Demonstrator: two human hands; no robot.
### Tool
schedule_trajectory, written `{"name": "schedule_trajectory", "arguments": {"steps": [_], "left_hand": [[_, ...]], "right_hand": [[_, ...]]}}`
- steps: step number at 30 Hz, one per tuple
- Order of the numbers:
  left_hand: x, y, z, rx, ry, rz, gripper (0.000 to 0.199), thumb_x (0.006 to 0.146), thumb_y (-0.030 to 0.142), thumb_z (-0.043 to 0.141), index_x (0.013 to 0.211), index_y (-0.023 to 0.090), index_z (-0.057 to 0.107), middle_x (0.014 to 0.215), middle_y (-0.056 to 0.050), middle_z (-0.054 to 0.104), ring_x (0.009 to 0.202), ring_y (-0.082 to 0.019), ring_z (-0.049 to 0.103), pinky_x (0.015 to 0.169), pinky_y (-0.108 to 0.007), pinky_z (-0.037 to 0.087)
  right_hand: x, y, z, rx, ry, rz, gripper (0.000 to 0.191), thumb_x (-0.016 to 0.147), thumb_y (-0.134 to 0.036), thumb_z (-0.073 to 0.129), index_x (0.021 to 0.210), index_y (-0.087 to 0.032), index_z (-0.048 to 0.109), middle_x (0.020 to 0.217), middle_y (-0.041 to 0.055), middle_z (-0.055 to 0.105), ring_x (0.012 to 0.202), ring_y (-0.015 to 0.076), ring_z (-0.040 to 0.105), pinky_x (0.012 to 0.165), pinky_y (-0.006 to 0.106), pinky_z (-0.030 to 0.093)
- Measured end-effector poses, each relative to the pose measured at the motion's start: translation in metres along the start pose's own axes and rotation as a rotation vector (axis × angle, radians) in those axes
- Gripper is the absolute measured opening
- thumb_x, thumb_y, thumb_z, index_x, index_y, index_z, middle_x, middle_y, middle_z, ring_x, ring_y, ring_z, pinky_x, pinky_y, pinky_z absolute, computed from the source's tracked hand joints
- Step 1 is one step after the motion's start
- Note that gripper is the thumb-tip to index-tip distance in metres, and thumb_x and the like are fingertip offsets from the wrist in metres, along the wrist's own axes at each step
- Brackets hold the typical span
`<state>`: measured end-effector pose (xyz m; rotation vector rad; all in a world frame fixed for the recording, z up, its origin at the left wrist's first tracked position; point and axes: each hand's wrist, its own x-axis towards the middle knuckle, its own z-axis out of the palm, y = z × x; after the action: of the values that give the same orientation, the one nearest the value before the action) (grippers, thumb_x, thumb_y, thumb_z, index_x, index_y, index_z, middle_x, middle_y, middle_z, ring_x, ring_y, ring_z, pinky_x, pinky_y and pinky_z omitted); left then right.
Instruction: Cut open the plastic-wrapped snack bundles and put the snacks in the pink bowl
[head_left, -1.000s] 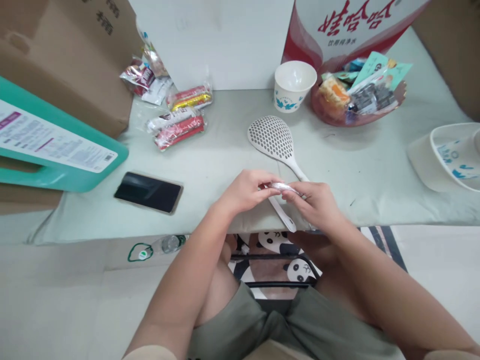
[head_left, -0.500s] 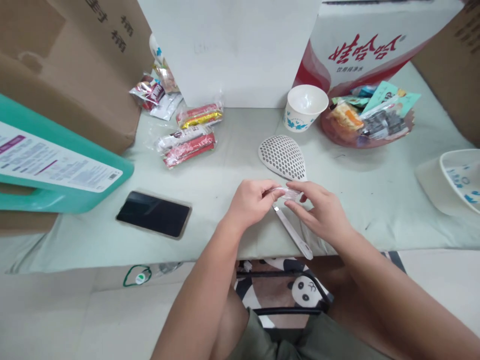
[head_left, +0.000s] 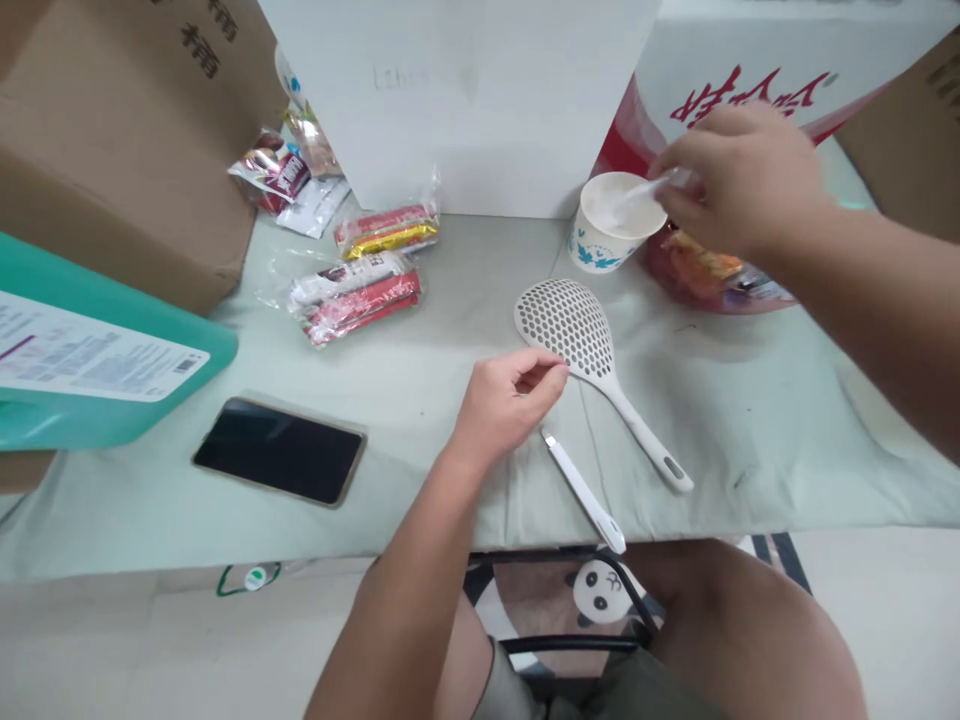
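My right hand (head_left: 739, 180) is over the right side of the white paper cup (head_left: 596, 246) with blue leaves. Its fingers are closed on a crumpled clear plastic wrapper (head_left: 637, 193), blurred, which hangs over the cup's mouth. My left hand (head_left: 506, 400) hovers low over the cloth with thumb and forefinger pinched together; whatever they hold, if anything, is too small to make out. Beside those fingertips lies a white slotted skimmer (head_left: 570, 325), its handle pointing toward me. A slim white utility knife (head_left: 585, 492) rests below the left fingers.
Wrapped snack bars (head_left: 360, 300) and a phone (head_left: 281, 450) lie at left, near a green jug (head_left: 105, 350) and a cardboard box (head_left: 127, 150). A white board (head_left: 465, 110) stands at the back. A reddish bowl of packaged snacks (head_left: 697, 270) sits partly behind my right arm.
My right hand has left my left hand and moved up and right to the paper cup, carrying the clear wrapper. My left hand stays almost in place, pinched. The skimmer's handle now shows.
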<state>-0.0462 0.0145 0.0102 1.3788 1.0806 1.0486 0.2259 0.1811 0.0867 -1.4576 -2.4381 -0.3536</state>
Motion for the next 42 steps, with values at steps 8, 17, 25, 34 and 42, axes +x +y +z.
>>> {"name": "schedule_trajectory", "arguments": {"steps": [8, 17, 25, 34, 42], "left_hand": [[-0.003, 0.0, -0.007, -0.198, 0.102, -0.085, 0.017, 0.079, 0.035, 0.078, 0.077, 0.018, 0.075, 0.073, -0.004, 0.077, 0.065, -0.014, 0.071, 0.063, -0.025, 0.056], [-0.009, 0.013, -0.038, -0.57, 0.675, -0.204, 0.028, 0.092, 0.037, 0.056, 0.07, 0.019, 0.056, 0.055, 0.004, 0.055, 0.049, -0.008, 0.055, 0.048, -0.019, 0.04], [-0.021, 0.018, -0.068, -0.759, 0.82, -0.244, 0.026, 0.086, 0.031, 0.052, 0.066, 0.021, 0.04, 0.053, 0.008, 0.029, 0.045, -0.006, 0.033, 0.047, -0.021, 0.026], [-0.028, 0.018, -0.084, -0.842, 0.827, -0.224, 0.023, 0.084, 0.022, 0.048, 0.063, 0.02, 0.04, 0.052, 0.007, 0.028, 0.045, -0.006, 0.033, 0.047, -0.022, 0.025], [-0.03, 0.014, -0.081, -0.796, 0.83, -0.171, 0.025, 0.084, 0.025, 0.051, 0.062, 0.021, 0.04, 0.052, 0.007, 0.029, 0.044, -0.005, 0.032, 0.045, -0.022, 0.025]], "right_hand": [[0.008, -0.015, -0.004, 0.054, 0.02, -0.056, 0.029, 0.083, -0.03, 0.069, 0.109, -0.024, 0.079, 0.104, 0.0087, 0.078, 0.102, 0.0275, 0.072, 0.08, 0.042, 0.05], [0.006, -0.193, 0.005, 0.276, -0.197, -0.355, 0.046, 0.084, -0.012, 0.049, 0.122, -0.025, 0.07, 0.118, 0.0059, 0.076, 0.093, 0.0253, 0.074, 0.071, 0.037, 0.055], [0.066, -0.27, 0.043, 0.297, -0.3, -0.32, 0.062, 0.08, -0.015, 0.063, 0.142, -0.018, 0.056, 0.147, 0.0158, 0.06, 0.128, 0.0357, 0.06, 0.097, 0.046, 0.053], [0.07, -0.289, 0.075, 0.27, -0.383, -0.258, 0.079, 0.078, -0.025, 0.073, 0.153, -0.016, 0.047, 0.138, 0.0214, 0.059, 0.125, 0.0375, 0.061, 0.1, 0.049, 0.051], [0.023, -0.272, 0.076, 0.42, -0.372, -0.197, 0.076, 0.076, -0.027, 0.069, 0.149, -0.015, 0.049, 0.139, 0.0217, 0.057, 0.116, 0.0347, 0.065, 0.089, 0.045, 0.056]]}}
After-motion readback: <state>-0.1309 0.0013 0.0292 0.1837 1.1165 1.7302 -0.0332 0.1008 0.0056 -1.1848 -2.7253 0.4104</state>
